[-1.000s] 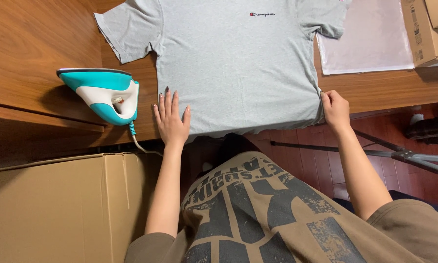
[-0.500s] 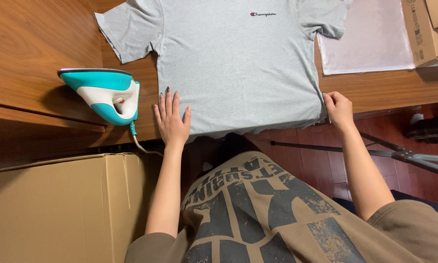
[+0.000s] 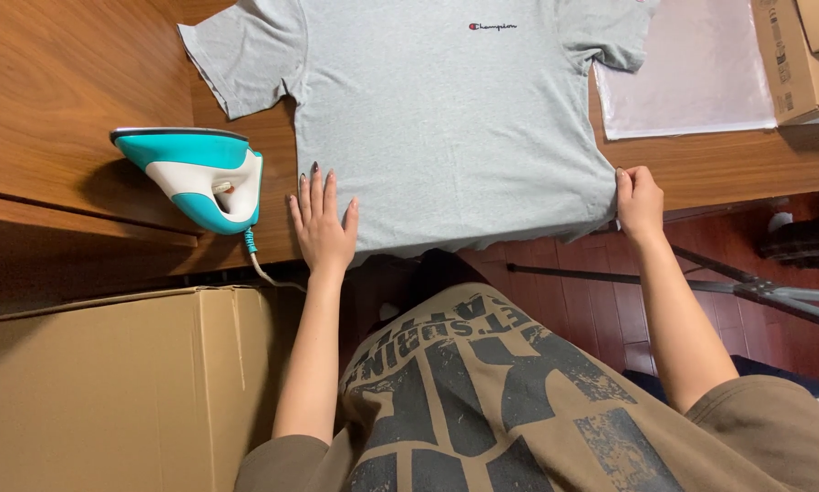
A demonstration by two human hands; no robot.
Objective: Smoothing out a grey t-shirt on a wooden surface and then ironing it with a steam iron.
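Note:
A light grey T-shirt [image 3: 446, 118] lies spread flat on a brown wooden table [image 3: 54, 100], its hem along the near edge. My left hand [image 3: 323, 223] rests flat, fingers apart, on the shirt's lower left corner. My right hand [image 3: 640, 202] pinches the hem at the lower right corner, fingers curled on the cloth. A teal and white steam iron [image 3: 200, 178] stands on its heel just left of my left hand, its cord [image 3: 259, 260] dropping off the table edge.
A large cardboard box [image 3: 118, 392] stands below the table at left. A white sheet [image 3: 687, 73] and a brown carton [image 3: 801, 55] lie at the table's right. Metal tripod legs [image 3: 746, 290] cross the wooden floor at right.
My right hand has shifted slightly right along the hem, pulling the corner. The left hand, iron and shirt stay where they were.

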